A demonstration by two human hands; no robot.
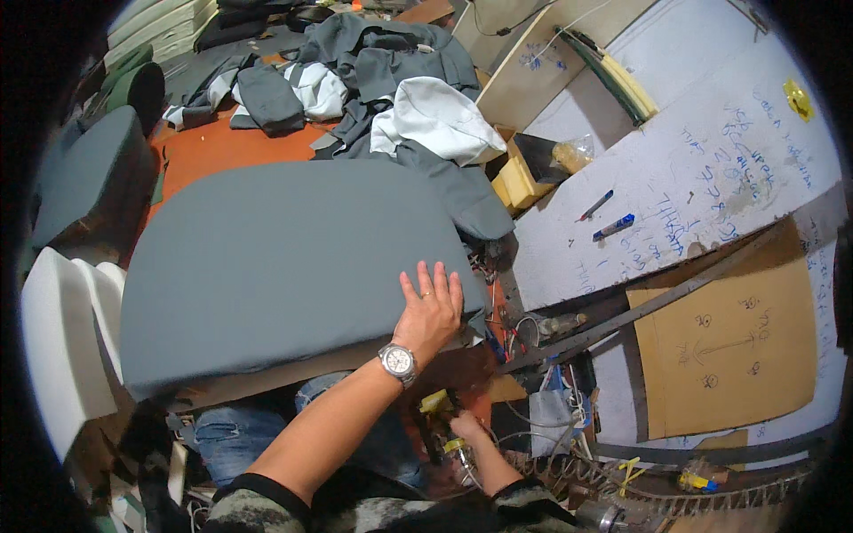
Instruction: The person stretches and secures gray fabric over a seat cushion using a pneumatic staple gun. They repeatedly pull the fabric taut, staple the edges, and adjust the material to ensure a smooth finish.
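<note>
A large grey upholstered cushion (284, 258) with a rounded far edge lies across the work surface before me. On its right part my left hand (431, 306) rests flat, fingers spread, with a metal watch on the wrist. Lower down, beside the cushion's near right corner, my right hand (466, 426) is closed around a staple gun (434, 402) with yellow and metal parts. Much of that tool is dark or covered by the hand. The cushion's pale underside edge (293, 371) shows above my knees.
Grey and white fabric covers (382, 62) are heaped behind the cushion on an orange surface (222, 158). White foam pieces (62, 329) and a dark grey cushion (93, 178) stand at left. To the right are a marked white board (657, 204), a cardboard sheet (729, 338) and a coiled hose (675, 497).
</note>
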